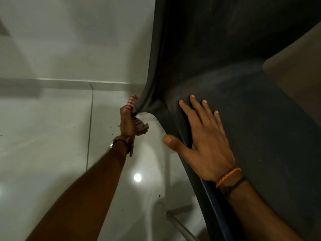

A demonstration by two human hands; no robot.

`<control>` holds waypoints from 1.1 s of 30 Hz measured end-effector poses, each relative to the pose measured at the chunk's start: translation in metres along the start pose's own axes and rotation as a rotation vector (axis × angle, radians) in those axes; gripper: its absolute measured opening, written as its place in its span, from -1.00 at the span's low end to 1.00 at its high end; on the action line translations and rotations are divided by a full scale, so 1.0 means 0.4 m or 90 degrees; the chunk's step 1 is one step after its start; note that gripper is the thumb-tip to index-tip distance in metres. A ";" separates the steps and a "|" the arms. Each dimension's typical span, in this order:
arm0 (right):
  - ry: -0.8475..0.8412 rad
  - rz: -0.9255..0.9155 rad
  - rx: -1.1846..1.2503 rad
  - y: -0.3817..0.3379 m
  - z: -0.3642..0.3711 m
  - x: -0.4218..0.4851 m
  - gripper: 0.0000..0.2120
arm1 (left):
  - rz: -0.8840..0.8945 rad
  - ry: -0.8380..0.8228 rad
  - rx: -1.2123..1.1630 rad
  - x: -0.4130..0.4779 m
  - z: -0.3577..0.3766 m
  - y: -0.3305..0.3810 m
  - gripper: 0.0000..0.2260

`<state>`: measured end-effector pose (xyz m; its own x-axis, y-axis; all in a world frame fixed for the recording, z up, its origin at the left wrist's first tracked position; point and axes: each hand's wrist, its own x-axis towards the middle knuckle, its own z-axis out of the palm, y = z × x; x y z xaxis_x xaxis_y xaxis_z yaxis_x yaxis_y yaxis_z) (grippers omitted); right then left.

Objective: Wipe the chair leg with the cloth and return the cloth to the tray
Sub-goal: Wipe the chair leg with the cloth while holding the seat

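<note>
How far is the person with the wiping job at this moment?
Done: the left hand holds the red-and-white striped cloth. In hand: it presses the cloth against the dark chair at its outer edge, while the right hand lies flat on the seat. Left: finishing the wipe and returning the cloth; no tray is in view.

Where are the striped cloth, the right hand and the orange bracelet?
striped cloth [132,100]: head view, upper fold above the left hand [127,123].
right hand [205,145]: head view, back of the hand, flat on the chair seat.
orange bracelet [227,177]: head view, braid at the wrist.
</note>
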<state>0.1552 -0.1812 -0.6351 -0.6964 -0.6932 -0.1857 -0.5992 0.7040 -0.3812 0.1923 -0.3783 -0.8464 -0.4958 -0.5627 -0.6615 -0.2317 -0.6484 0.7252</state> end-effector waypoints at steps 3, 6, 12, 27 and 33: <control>0.005 -0.001 0.012 0.003 0.001 -0.002 0.02 | -0.057 0.006 0.056 0.085 -0.026 -0.016 -0.26; 0.008 0.001 0.014 -0.001 0.002 -0.001 0.01 | -0.059 0.015 0.112 0.134 -0.049 -0.026 -0.48; 0.006 0.012 0.015 -0.008 -0.003 0.000 0.01 | -0.021 0.024 0.046 0.056 -0.013 0.014 -0.54; -0.009 0.009 0.002 -0.009 -0.002 -0.007 0.06 | 0.020 -0.006 -0.089 0.089 -0.018 -0.066 -0.35; -0.005 -0.002 -0.018 -0.005 -0.001 -0.008 0.04 | -0.142 0.028 -0.015 0.271 -0.079 -0.107 -0.44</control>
<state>0.1586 -0.1803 -0.6334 -0.6912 -0.6967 -0.1919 -0.6124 0.7057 -0.3563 0.1748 -0.4277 -0.9554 -0.3976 -0.4259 -0.8127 -0.3120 -0.7702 0.5563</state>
